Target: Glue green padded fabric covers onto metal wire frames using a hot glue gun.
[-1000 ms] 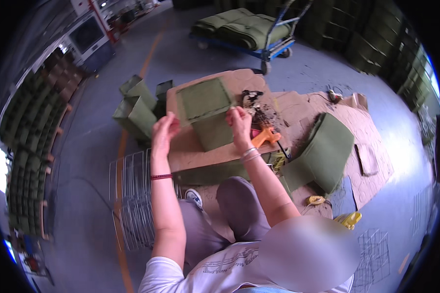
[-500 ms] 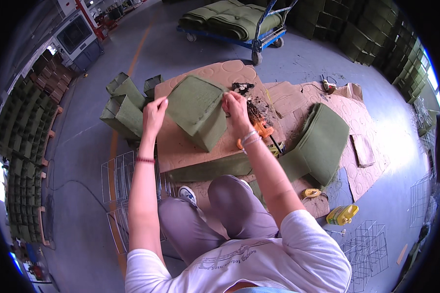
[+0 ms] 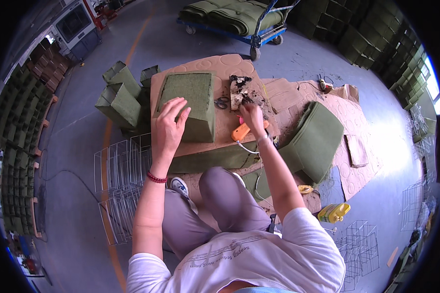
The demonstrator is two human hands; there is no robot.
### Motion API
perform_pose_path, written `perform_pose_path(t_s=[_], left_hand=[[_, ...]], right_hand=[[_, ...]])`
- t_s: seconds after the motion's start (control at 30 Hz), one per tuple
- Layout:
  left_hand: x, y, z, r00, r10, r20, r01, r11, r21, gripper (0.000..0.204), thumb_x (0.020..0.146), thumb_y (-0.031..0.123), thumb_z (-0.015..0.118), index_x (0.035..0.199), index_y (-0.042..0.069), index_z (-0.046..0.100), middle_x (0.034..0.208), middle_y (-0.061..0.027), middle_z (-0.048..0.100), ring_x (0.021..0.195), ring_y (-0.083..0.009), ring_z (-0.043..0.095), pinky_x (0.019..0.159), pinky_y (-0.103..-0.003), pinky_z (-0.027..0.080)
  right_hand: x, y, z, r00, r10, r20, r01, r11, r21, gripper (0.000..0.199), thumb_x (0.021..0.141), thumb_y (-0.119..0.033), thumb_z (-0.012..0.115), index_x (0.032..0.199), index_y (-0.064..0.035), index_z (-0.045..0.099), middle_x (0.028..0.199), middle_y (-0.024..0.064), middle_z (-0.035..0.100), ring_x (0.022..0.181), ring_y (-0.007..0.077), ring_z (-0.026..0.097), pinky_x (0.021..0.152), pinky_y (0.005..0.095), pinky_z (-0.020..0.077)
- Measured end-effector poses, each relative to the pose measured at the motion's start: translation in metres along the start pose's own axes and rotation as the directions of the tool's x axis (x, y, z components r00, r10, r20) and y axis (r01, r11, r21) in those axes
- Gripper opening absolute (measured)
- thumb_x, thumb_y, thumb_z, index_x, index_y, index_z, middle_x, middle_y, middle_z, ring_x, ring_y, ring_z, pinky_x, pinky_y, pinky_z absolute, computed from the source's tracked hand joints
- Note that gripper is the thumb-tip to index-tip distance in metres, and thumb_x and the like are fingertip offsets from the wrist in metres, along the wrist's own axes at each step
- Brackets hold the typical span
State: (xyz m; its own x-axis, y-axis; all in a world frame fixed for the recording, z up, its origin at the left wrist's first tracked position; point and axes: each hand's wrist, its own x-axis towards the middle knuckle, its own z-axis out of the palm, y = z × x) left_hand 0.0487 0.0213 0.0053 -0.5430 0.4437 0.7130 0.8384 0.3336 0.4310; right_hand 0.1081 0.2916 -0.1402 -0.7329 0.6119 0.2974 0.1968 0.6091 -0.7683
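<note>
A green felt box [image 3: 190,93] sits on the cardboard-topped work surface [image 3: 220,66] with a flat, closed face upward. My left hand [image 3: 170,119] rests against its near left side, open, fingers stretched and touching the felt. To the right of the box, my right hand [image 3: 253,118] reaches down over an orange-handled tool [image 3: 240,132] with a white cord. Its fingers are curled together and what they hold, if anything, is hidden. Just beyond that hand lies a dark-stained pad [image 3: 239,88], with scissors [image 3: 221,102] beside it.
Tall green felt boxes [image 3: 117,100] stand left of the work surface, above wire frames [image 3: 120,168]. Stacked green felt sheets [image 3: 315,141] lie at right, near a yellow bottle [image 3: 333,213]. A blue cart [image 3: 254,40] loaded with felt stands at the far side.
Both hands have let go of the felt box's upper edges. The box now rests squarely on the board. My right hand has moved right to the orange tool; my left has come nearer.
</note>
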Motion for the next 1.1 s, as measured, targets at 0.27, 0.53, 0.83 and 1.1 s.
perform_pose_path(t_s=[0.27, 0.53, 0.83, 1.1], left_hand=[[-0.009, 0.005, 0.015, 0.994, 0.086, -0.071, -0.092, 0.992, -0.084, 0.009, 0.076, 0.005, 0.069, 0.084, 0.001, 0.067, 0.087, -0.0083, 0.064, 0.083, -0.0244, 0.06, 0.083, -0.035, 0.048], [-0.013, 0.002, 0.021, 0.983, 0.135, -0.123, -0.143, 0.988, -0.058, 0.01, 0.071, 0.005, 0.072, 0.08, 0.003, 0.067, 0.084, -0.005, 0.062, 0.082, -0.0228, 0.06, 0.088, -0.038, 0.045], [-0.019, -0.015, 0.027, 0.968, 0.138, -0.208, -0.152, 0.987, -0.054, 0.012, 0.069, 0.004, 0.074, 0.077, 0.004, 0.065, 0.082, -0.0053, 0.06, 0.081, -0.0245, 0.058, 0.085, -0.038, 0.046], [-0.018, -0.01, 0.032, 0.958, 0.166, -0.234, -0.183, 0.982, -0.052, 0.012, 0.069, 0.005, 0.073, 0.077, 0.004, 0.064, 0.083, -0.0045, 0.059, 0.082, -0.0244, 0.057, 0.085, -0.038, 0.046]], right_hand=[[-0.065, 0.052, 0.031, 0.936, 0.053, -0.347, -0.194, 0.901, -0.388, 0.053, 0.074, -0.052, 0.067, 0.076, -0.0003, 0.06, 0.076, 0.0193, 0.063, 0.077, 0.0357, 0.062, 0.071, 0.0454, 0.0487], [-0.057, 0.03, 0.042, 0.879, 0.4, -0.261, -0.473, 0.802, -0.364, 0.062, 0.063, -0.06, 0.07, 0.08, -0.0013, 0.063, 0.085, 0.0185, 0.066, 0.085, 0.0341, 0.064, 0.076, 0.0426, 0.05], [-0.038, 0.061, 0.016, 0.658, 0.651, 0.379, -0.663, 0.263, 0.701, 0.031, 0.071, -0.027, 0.071, 0.088, -0.0033, 0.058, 0.07, 0.0073, 0.056, 0.053, 0.0207, 0.057, 0.05, 0.0341, 0.0483], [-0.035, 0.037, 0.011, 0.68, 0.689, 0.252, -0.535, 0.232, 0.812, 0.03, 0.068, -0.02, 0.074, 0.091, -0.0054, 0.06, 0.082, 0.0057, 0.059, 0.071, 0.0205, 0.059, 0.054, 0.0339, 0.0488]])
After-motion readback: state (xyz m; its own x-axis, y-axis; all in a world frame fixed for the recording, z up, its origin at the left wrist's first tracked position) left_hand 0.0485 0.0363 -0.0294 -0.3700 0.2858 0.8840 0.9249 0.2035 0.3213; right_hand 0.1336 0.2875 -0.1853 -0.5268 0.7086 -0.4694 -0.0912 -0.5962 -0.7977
